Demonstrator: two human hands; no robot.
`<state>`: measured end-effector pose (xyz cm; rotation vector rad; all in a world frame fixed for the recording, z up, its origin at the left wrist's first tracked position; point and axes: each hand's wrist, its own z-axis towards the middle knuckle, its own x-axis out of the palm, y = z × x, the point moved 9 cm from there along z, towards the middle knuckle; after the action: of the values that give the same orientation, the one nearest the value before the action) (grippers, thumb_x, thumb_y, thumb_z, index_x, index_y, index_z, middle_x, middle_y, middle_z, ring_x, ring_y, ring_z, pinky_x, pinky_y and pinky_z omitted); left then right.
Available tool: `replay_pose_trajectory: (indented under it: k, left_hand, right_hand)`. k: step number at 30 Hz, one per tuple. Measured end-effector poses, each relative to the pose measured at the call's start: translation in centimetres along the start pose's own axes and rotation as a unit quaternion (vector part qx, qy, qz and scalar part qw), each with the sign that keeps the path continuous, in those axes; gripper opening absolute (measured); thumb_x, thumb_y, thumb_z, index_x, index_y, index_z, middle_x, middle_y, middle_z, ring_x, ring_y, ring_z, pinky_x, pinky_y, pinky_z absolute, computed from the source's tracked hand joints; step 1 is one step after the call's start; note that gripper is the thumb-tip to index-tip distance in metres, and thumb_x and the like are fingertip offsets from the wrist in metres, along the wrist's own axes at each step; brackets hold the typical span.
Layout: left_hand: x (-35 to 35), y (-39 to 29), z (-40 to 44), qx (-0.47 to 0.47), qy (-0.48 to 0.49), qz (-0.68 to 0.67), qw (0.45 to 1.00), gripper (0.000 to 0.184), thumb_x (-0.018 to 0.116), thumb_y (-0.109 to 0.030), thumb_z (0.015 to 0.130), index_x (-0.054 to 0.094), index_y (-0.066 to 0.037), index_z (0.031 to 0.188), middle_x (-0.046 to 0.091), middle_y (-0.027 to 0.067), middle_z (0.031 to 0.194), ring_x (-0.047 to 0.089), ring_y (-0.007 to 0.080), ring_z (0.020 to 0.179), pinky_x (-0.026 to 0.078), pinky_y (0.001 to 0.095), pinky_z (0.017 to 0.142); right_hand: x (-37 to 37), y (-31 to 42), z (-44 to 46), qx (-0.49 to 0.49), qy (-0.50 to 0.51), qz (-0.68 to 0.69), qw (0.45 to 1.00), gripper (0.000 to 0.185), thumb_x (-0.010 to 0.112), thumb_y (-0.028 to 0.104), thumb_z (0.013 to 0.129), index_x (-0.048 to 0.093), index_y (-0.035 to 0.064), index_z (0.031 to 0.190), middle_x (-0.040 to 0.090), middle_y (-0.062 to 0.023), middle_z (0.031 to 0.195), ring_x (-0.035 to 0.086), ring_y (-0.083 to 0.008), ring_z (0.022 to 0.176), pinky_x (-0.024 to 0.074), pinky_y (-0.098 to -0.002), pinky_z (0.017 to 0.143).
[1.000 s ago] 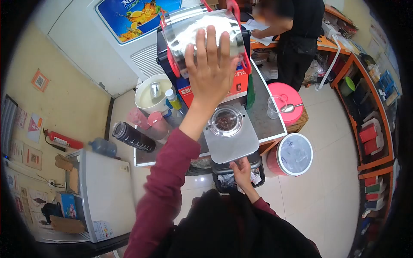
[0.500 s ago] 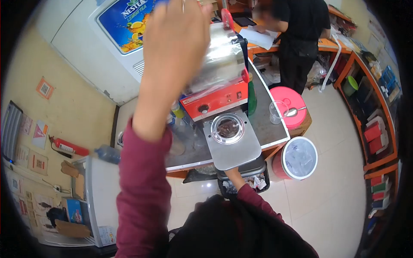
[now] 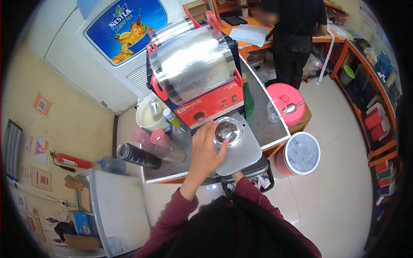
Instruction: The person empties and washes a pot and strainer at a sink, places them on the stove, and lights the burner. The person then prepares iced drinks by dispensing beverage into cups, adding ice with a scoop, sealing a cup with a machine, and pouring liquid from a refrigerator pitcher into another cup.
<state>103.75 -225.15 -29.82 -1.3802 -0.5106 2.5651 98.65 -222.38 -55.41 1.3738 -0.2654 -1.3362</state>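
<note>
A clear plastic cup [image 3: 229, 132] with dark contents sits in the round holder of the metal slide-out tray [image 3: 245, 154]. The tray extends from the front of a red cup sealing machine [image 3: 211, 106], which carries a large roll of shiny film [image 3: 193, 62]. My left hand [image 3: 205, 148] is at the cup's left side, fingers and thumb apart; whether it touches the rim I cannot tell. Beneath the tray's front edge is my right hand [image 3: 237, 175], its fingers hidden by the tray.
Left of the machine stand a dark shaker bottle [image 3: 138, 155], pink-topped cups [image 3: 160, 136] and a white bucket [image 3: 150, 112]. To the right are a green bottle [image 3: 248, 96], a pink lid with a scoop [image 3: 284, 92] and a lined bin [image 3: 280, 163]. A person [image 3: 297, 38] stands at the back counter.
My left hand has come down from high in front of the machine to the cup. My right hand stays under the tray's front edge. The view has shifted slightly.
</note>
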Motion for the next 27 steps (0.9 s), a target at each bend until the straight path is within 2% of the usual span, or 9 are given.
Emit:
replay_pose_trajectory:
  k: [4,10,14,16,19,20,21,22,27]
  left_hand:
    - [3.3,2.3,-0.5,-0.086,0.032,0.04,0.995,0.095,0.082,-0.033,0.064,0.034,0.001,0.138,0.047,0.0169,0.13,0.043,0.0311,0.12,0.028,0.0431,0.099]
    - [5.7,3.5,-0.9,-0.127,-0.019,0.008,0.992,0.098,0.083,-0.028,0.056,0.035,-0.002,0.137,0.048,0.0139,0.125,0.043,0.0301,0.117,0.027,0.0424,0.098]
    - [4.3,3.0,-1.7,-0.12,-0.087,-0.066,0.987,0.097,0.083,-0.017,0.054,0.033,-0.003,0.136,0.047,0.0144,0.122,0.044,0.0302,0.118,0.032,0.0417,0.1]
    - [3.2,2.8,-2.8,-0.082,-0.17,-0.224,0.956,0.1,0.085,-0.017,0.054,0.03,-0.005,0.136,0.044,0.0152,0.124,0.044,0.0286,0.118,0.035,0.0414,0.1]
    - [0.2,0.8,-2.3,-0.052,-0.204,-0.376,0.902,0.109,0.087,-0.015,0.055,0.015,-0.008,0.137,0.04,0.0166,0.128,0.046,0.0267,0.117,0.039,0.0389,0.101]
    - [-0.5,0.4,-2.4,-0.059,-0.21,-0.43,0.876,0.109,0.085,-0.015,0.057,0.012,-0.008,0.138,0.041,0.0173,0.127,0.047,0.0272,0.118,0.038,0.0387,0.102]
    - [-0.9,0.1,-2.4,-0.065,-0.214,-0.484,0.846,0.11,0.083,-0.015,0.058,0.009,-0.008,0.138,0.043,0.0179,0.127,0.047,0.0277,0.118,0.038,0.0386,0.103]
    - [-1.4,-0.4,-2.6,-0.062,-0.212,-0.445,0.868,0.113,0.085,-0.022,0.058,0.007,-0.008,0.138,0.044,0.02,0.127,0.05,0.0289,0.116,0.039,0.0389,0.102]
    - [-0.4,-2.8,-3.7,-0.061,-0.182,-0.522,0.831,0.119,0.087,-0.042,0.057,0.006,-0.008,0.137,0.048,0.0201,0.122,0.051,0.0294,0.115,0.042,0.0394,0.099]
  right_hand:
    - [0.5,0.5,-0.3,0.005,-0.015,0.006,1.0,0.045,0.057,0.025,0.091,0.046,-0.0007,0.126,0.059,-0.0135,0.107,0.054,-0.0237,0.106,0.042,-0.0359,0.091]
    - [-0.3,2.0,0.0,0.013,-0.075,0.033,0.997,0.043,0.053,0.024,0.094,0.043,-0.0015,0.127,0.059,-0.0119,0.104,0.055,-0.0209,0.103,0.0438,-0.0343,0.089]
    - [-6.6,2.9,-4.0,0.041,-0.265,0.096,0.959,0.042,0.051,0.024,0.096,0.041,-0.0021,0.128,0.059,-0.0109,0.102,0.056,-0.0191,0.101,0.0451,-0.0331,0.087]
    - [-9.3,2.1,-7.7,0.081,-0.289,0.174,0.938,0.042,0.049,0.023,0.097,0.04,-0.0024,0.128,0.059,-0.0104,0.101,0.056,-0.0181,0.1,0.0457,-0.0326,0.086]
    - [-9.5,1.9,-10.0,0.144,-0.143,0.393,0.897,0.034,0.044,0.022,0.1,0.043,-0.0017,0.124,0.058,-0.0058,0.091,0.058,-0.0129,0.085,0.0486,-0.0282,0.073]
    - [-10.0,3.8,-8.6,0.178,-0.123,0.383,0.898,0.033,0.042,0.023,0.1,0.044,-0.0007,0.123,0.058,-0.0031,0.087,0.057,-0.0084,0.076,0.0475,-0.0237,0.065]
    - [-9.3,4.0,-7.9,0.165,-0.133,0.393,0.895,0.032,0.043,0.023,0.1,0.045,-0.0001,0.122,0.058,-0.0032,0.087,0.057,-0.0085,0.076,0.0475,-0.0238,0.065]
    - [-8.3,3.5,-7.0,0.149,-0.144,0.402,0.892,0.032,0.043,0.024,0.1,0.046,0.0005,0.122,0.058,-0.0033,0.086,0.057,-0.0085,0.077,0.0475,-0.0239,0.066]
    - [-8.1,2.1,-3.1,0.145,-0.126,0.431,0.882,0.039,0.052,0.025,0.096,0.044,0.0015,0.126,0.058,-0.0055,0.095,0.057,-0.011,0.085,0.0474,-0.0259,0.072]
